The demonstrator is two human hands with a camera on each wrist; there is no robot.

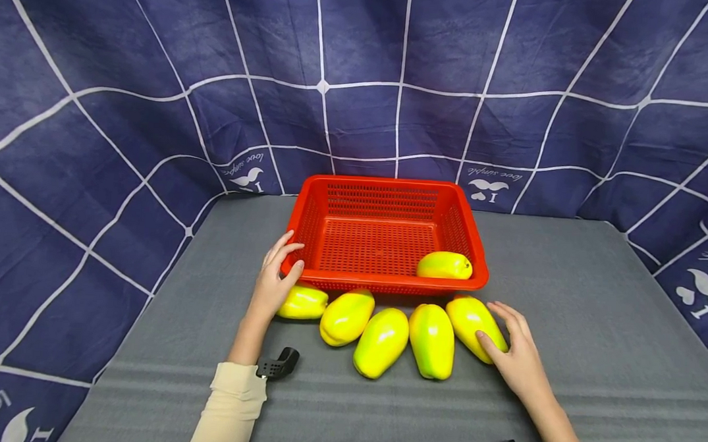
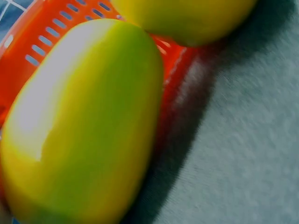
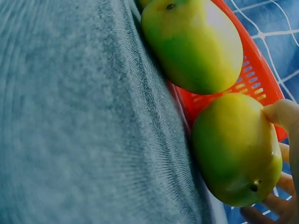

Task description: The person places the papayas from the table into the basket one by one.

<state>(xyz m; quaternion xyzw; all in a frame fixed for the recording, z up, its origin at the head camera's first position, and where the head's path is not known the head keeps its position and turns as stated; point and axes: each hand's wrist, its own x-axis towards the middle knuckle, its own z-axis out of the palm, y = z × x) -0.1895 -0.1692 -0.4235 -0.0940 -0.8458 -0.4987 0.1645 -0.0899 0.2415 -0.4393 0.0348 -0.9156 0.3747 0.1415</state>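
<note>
In the head view my left hand (image 1: pixel 276 285) is at the red basket's (image 1: pixel 381 281) front left corner, fingers spread and relaxed over the rim. Just beneath it lies a yellow-green papaya (image 1: pixel 304 303), which looms large in the left wrist view. My right hand (image 1: pixel 520 357) grips the rightmost papaya (image 1: pixel 474 326) of the row in front of the basket. The right wrist view has its thumb (image 3: pixel 279 113) against the near side of that papaya, fingers round the far side. Between the hands lie three more papayas: one left (image 1: pixel 346 318), one middle (image 1: pixel 382 343) and one right (image 1: pixel 432 341).
One papaya (image 1: pixel 445 265) lies inside the basket at its front right corner. Grey cloth (image 1: pixel 587 310) covers the table. A blue curtain with white lines (image 1: pixel 358 122) hangs behind and along the sides.
</note>
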